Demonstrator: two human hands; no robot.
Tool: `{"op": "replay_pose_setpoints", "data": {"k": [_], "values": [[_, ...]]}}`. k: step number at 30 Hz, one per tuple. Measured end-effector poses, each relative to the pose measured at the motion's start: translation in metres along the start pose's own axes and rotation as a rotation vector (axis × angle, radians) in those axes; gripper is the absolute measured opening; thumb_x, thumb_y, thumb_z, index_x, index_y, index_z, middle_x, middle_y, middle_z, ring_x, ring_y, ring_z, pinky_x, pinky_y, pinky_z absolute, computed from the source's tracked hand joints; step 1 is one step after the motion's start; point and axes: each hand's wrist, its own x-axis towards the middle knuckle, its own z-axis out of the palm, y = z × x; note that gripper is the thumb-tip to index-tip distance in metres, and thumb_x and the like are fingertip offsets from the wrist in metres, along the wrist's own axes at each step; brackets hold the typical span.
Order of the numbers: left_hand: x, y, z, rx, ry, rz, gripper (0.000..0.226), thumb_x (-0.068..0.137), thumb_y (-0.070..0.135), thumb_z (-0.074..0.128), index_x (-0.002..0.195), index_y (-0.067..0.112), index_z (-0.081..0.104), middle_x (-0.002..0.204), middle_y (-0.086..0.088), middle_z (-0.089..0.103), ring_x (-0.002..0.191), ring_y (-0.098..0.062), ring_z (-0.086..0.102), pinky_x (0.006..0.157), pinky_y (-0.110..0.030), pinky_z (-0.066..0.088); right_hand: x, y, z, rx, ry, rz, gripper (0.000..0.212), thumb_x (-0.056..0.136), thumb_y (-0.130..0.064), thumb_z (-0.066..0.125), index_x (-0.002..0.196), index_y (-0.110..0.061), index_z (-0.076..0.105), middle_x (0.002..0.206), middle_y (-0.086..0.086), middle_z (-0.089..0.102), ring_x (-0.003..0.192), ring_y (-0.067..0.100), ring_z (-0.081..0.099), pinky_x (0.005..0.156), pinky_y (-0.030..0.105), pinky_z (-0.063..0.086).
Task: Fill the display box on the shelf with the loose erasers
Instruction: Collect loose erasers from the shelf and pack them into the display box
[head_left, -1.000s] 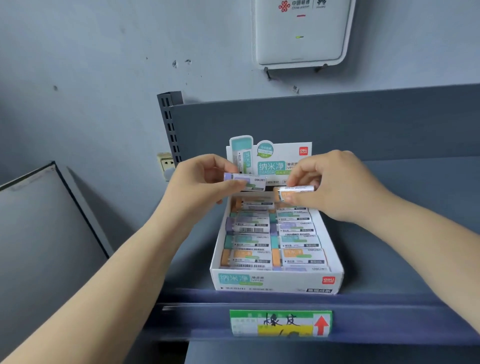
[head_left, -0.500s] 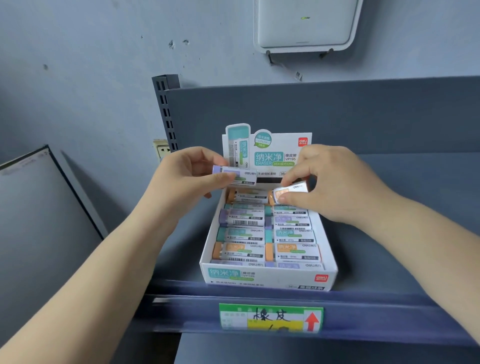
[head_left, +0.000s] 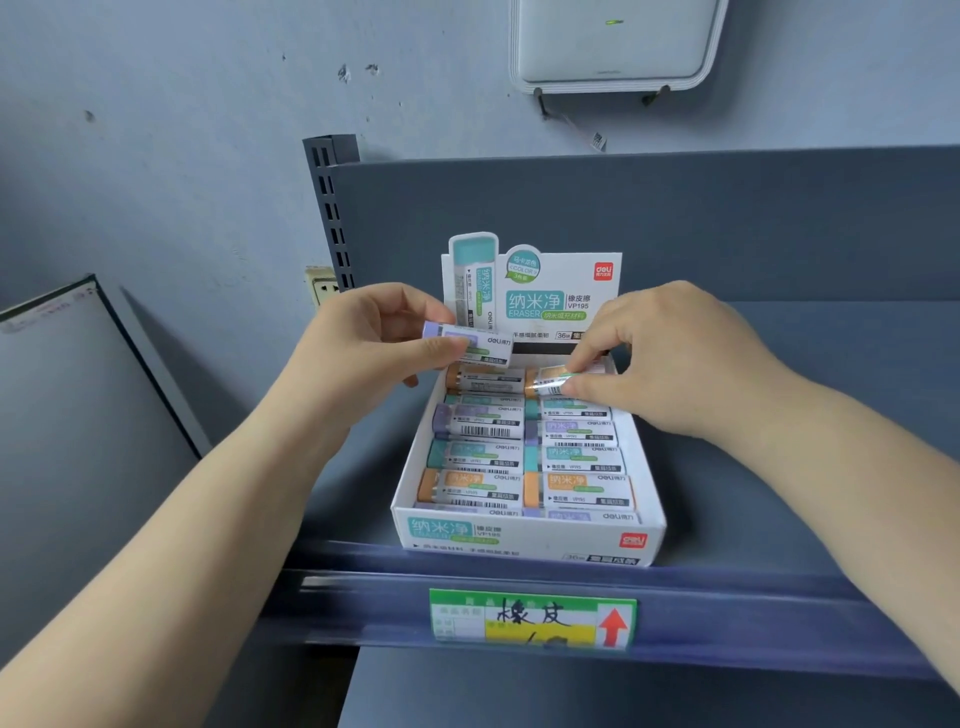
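Observation:
A white display box (head_left: 524, 540) stands on the grey shelf (head_left: 779, 499), with two columns of sleeved erasers (head_left: 483, 452) lying inside it. My left hand (head_left: 363, 348) pinches a purple-ended eraser (head_left: 467, 345) above the box's back left corner. My right hand (head_left: 670, 358) pinches an orange-ended eraser (head_left: 548, 383), tilted, at the back of the right column, touching the erasers below. The box's upright header card (head_left: 550, 291) rises behind both hands.
The shelf's front rail carries a green and yellow price label (head_left: 530, 618). A slotted upright post (head_left: 332, 208) stands at the shelf's back left. A white router (head_left: 613, 41) hangs on the wall above. A grey board (head_left: 78, 415) leans at the left.
My right hand has lowered its orange-ended eraser from above the box into the back of the right column. My left hand keeps its eraser held above the box.

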Motion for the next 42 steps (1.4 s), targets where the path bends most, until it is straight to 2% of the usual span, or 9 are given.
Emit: {"op": "replay_pose_setpoints", "data": {"k": [4, 7, 10, 13, 18, 21, 26, 34, 42], "values": [[-0.001, 0.0, 0.001, -0.006, -0.019, 0.004, 0.012, 0.071, 0.014, 0.074, 0.074, 0.013, 0.062, 0.064, 0.009, 0.072, 0.058, -0.001, 0.062, 0.048, -0.014, 0.042, 0.002, 0.0, 0.003, -0.021, -0.023, -0.033, 0.011, 0.081, -0.038, 0.064, 0.081, -0.03, 0.072, 0.084, -0.013, 0.053, 0.088, 0.013, 0.051, 0.067, 0.027, 0.034], [-0.002, 0.004, 0.004, -0.023, -0.041, 0.001, 0.02, 0.061, 0.024, 0.074, 0.073, 0.012, 0.062, 0.067, 0.008, 0.073, 0.057, -0.001, 0.063, 0.046, -0.012, 0.042, 0.003, 0.001, 0.004, 0.039, 0.024, -0.042, 0.012, 0.08, -0.038, 0.064, 0.081, -0.028, 0.07, 0.075, -0.011, 0.057, 0.073, 0.007, 0.053, 0.063, 0.025, 0.037], [-0.004, 0.008, 0.009, -0.072, -0.07, 0.021, 0.024, 0.053, 0.024, 0.072, 0.071, 0.011, 0.062, 0.068, 0.007, 0.074, 0.06, -0.002, 0.067, 0.047, -0.009, 0.044, 0.002, -0.004, -0.001, 0.386, 0.045, -0.016, 0.012, 0.074, -0.037, 0.07, 0.08, -0.028, 0.066, 0.062, -0.015, 0.062, 0.052, -0.009, 0.051, 0.054, 0.008, 0.034], [-0.004, 0.008, 0.011, -0.084, -0.105, 0.055, 0.025, 0.052, 0.024, 0.073, 0.072, 0.012, 0.065, 0.072, 0.003, 0.075, 0.071, -0.009, 0.071, 0.06, -0.016, 0.054, 0.001, -0.009, -0.002, 0.604, -0.033, -0.031, 0.018, 0.071, -0.03, 0.074, 0.085, -0.027, 0.065, 0.075, -0.012, 0.069, 0.041, 0.001, 0.044, 0.051, 0.008, 0.035], [-0.004, 0.006, 0.012, 0.039, -0.156, 0.116, 0.029, 0.05, 0.036, 0.074, 0.073, 0.02, 0.067, 0.077, 0.0, 0.075, 0.069, -0.012, 0.065, 0.068, -0.029, 0.055, 0.004, -0.008, 0.001, 0.657, -0.094, -0.039, 0.008, 0.075, -0.018, 0.073, 0.079, -0.022, 0.067, 0.071, -0.008, 0.068, 0.041, 0.003, 0.039, 0.048, 0.01, 0.037], [-0.006, 0.005, 0.011, 0.202, -0.144, 0.177, 0.028, 0.057, 0.038, 0.073, 0.078, 0.022, 0.066, 0.073, 0.007, 0.071, 0.054, 0.001, 0.053, 0.054, -0.012, 0.044, 0.004, 0.0, -0.006, 0.688, -0.106, -0.028, 0.005, 0.073, -0.014, 0.073, 0.072, -0.018, 0.07, 0.062, -0.007, 0.067, 0.047, -0.003, 0.051, 0.054, 0.008, 0.041], [-0.009, 0.002, 0.01, 0.51, -0.131, 0.253, 0.013, 0.071, 0.02, 0.076, 0.078, 0.023, 0.065, 0.069, 0.019, 0.06, 0.058, 0.01, 0.052, 0.053, -0.003, 0.038, 0.001, 0.01, -0.015, 0.634, -0.163, 0.017, 0.004, 0.068, -0.015, 0.074, 0.065, -0.017, 0.072, 0.066, -0.004, 0.072, 0.053, -0.002, 0.059, 0.063, 0.012, 0.047], [-0.01, 0.005, 0.011, 0.533, -0.181, 0.213, 0.018, 0.073, 0.016, 0.075, 0.068, 0.028, 0.061, 0.069, 0.019, 0.059, 0.058, 0.013, 0.052, 0.051, -0.002, 0.038, -0.003, 0.003, -0.015, 0.446, -0.291, -0.014, 0.01, 0.073, -0.014, 0.075, 0.065, -0.016, 0.069, 0.031, -0.02, 0.047, 0.038, -0.004, 0.048, 0.044, 0.005, 0.033], [-0.008, 0.0, 0.009, 0.571, -0.202, 0.238, 0.004, 0.077, 0.018, 0.071, 0.076, 0.022, 0.068, 0.075, 0.017, 0.063, 0.066, 0.015, 0.052, 0.055, -0.001, 0.037, -0.005, 0.003, -0.013, 0.287, -0.295, -0.035, 0.012, 0.077, -0.025, 0.071, 0.066, -0.027, 0.068, 0.037, -0.028, 0.048, 0.046, -0.005, 0.048, 0.048, 0.007, 0.035]]}}
